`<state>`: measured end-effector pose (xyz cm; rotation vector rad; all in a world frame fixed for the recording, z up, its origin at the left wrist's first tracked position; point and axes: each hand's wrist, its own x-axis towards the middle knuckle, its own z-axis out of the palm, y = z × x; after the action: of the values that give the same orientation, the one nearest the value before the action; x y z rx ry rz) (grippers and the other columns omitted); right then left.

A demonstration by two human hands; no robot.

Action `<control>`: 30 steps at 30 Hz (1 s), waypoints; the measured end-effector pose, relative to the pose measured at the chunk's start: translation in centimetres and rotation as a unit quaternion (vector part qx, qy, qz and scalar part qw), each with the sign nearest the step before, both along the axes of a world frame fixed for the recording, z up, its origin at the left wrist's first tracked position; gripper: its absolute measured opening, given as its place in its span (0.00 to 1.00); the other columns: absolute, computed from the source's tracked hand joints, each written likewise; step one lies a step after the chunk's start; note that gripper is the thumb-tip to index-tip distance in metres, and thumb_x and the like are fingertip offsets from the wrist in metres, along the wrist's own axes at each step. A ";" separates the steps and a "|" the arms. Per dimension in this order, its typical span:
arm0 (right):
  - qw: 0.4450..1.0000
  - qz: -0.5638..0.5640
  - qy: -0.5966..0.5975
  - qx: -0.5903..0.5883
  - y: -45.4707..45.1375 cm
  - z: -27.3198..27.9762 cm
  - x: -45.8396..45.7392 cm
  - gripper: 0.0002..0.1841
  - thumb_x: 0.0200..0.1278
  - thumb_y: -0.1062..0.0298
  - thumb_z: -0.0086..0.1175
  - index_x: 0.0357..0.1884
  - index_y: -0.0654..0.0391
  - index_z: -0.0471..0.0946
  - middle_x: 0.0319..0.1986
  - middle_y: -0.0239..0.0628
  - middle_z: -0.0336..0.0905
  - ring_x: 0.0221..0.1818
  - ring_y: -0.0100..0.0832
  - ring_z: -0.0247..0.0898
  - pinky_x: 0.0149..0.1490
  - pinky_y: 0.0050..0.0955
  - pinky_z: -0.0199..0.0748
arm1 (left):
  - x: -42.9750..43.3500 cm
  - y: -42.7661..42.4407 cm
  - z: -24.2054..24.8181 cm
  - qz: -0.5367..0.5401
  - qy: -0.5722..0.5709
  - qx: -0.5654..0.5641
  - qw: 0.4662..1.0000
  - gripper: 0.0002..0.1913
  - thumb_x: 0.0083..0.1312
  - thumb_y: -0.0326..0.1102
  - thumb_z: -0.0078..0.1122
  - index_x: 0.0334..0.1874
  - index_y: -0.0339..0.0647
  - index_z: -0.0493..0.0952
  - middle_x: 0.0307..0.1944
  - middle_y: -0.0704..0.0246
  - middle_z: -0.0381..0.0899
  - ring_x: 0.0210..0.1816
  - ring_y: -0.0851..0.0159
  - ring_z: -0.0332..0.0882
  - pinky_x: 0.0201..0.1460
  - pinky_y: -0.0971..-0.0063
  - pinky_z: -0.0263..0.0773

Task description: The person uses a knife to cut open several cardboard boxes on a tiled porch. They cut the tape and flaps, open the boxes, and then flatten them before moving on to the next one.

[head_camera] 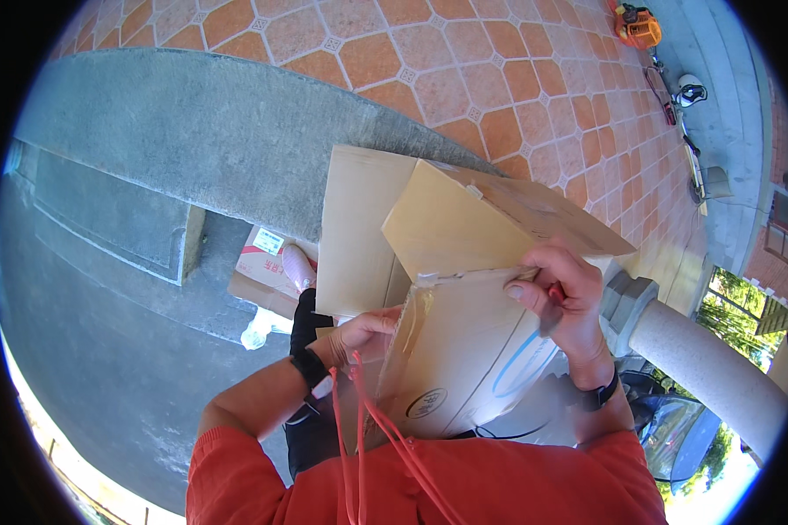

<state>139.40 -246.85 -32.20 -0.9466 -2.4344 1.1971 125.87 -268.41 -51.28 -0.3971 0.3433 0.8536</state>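
Note:
A large opened cardboard box [459, 348] leans against my body, its near panel bearing blue and black print. Its flaps [456, 226] spread away from me over a concrete ledge. Clear tape clings along the panel's left edge. My right hand [568, 285] pinches the panel's upper edge between thumb and fingers. A small red object [556, 293] also sits in that hand; its kind is mostly hidden. At the panel's left side, my left hand [361, 331] holds the cardboard, with its fingertips out of sight behind the edge.
My left shoe [297, 268] rests on or over a printed carton [262, 266], beside a white plastic bag [259, 328]. The concrete ledge [190, 118] borders a tiled floor [427, 59]. A column [702, 367] stands right. Far right are an orange engine [640, 27] and a helmet [691, 90].

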 end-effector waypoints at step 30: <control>0.937 -0.062 -0.156 0.306 -5.0 -9.1 7.3 0.26 0.55 0.71 0.63 0.59 0.44 0.80 0.66 0.40 0.69 0.65 0.46 0.69 0.53 0.36 0.80 | -14.6 11.9 4.9 0.176 0.466 0.131 0.857 0.44 0.65 0.58 0.61 0.75 0.37 0.58 0.76 0.56 0.60 0.74 0.48 0.59 0.74 0.54 0.56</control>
<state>146.68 -251.81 -41.32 -1.1160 -2.6708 0.2074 111.31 -256.55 -46.37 0.2591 1.0600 1.4104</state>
